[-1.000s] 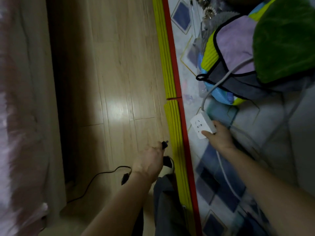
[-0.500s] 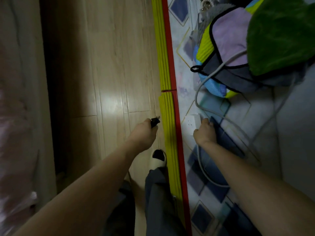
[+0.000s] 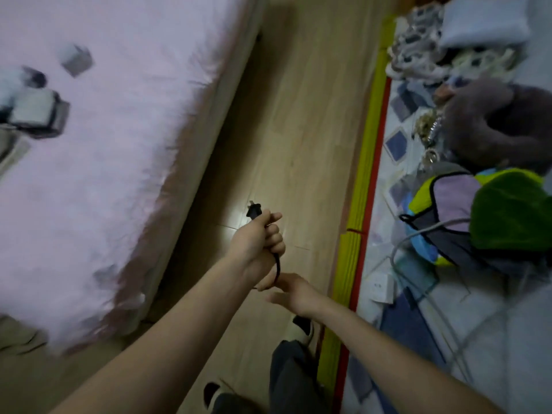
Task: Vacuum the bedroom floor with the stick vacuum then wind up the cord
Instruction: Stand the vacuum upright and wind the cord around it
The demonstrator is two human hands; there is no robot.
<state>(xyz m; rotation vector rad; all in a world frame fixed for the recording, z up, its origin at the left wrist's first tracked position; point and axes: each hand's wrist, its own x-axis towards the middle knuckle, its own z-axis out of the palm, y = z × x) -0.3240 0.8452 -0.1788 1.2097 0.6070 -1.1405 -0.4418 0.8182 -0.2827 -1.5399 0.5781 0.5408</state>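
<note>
Now, cord-winding step. Bed (image 3: 89,144) as landmark: wood floor (image 3: 298,130) runs along its right side. Your left hand (image 3: 258,240) there, fist curled round black cord (image 3: 277,265), plug (image 3: 254,211) poking above. Right hand (image 3: 294,289) just below, fingers loose, touching cord, not gripping. Feed even loops; keep plug end pinned. Vacuum not visible.

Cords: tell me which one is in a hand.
The thin black cord, gripped by the left hand below its plug. The grey cord lies untouched on the mat.
</note>
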